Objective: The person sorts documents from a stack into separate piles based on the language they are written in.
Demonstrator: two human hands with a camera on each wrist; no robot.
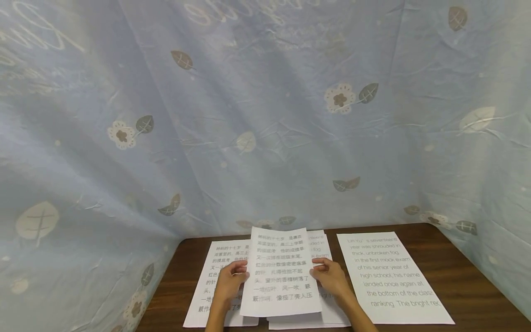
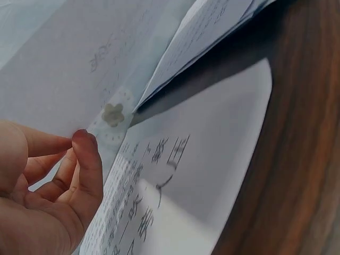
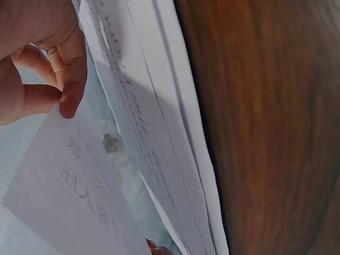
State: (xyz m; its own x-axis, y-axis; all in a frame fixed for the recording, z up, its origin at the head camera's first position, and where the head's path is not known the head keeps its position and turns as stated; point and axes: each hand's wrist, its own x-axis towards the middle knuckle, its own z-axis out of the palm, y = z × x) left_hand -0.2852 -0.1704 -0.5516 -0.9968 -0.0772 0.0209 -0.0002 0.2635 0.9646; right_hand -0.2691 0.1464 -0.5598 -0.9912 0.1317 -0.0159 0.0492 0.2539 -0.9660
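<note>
A white sheet (image 1: 278, 272) printed with Chinese characters is held up over the papers on the table. My left hand (image 1: 229, 282) pinches its left edge between thumb and fingers. On the opposite edge, my right hand (image 1: 333, 277) pinches it the same way, thumb against finger in the right wrist view. Below and left lies another Chinese-printed paper (image 1: 199, 313), partly covered by the left hand and the raised sheet. Behind the raised sheet sits a pile of English-printed paper (image 1: 307, 320), mostly hidden; several page edges show in the right wrist view.
To the right, a separate English-printed paper (image 1: 394, 281) lies flat on the dark wood table (image 1: 473, 267). A pale blue cloth (image 1: 265, 138) with leaf and flower prints hangs behind the table and along both sides.
</note>
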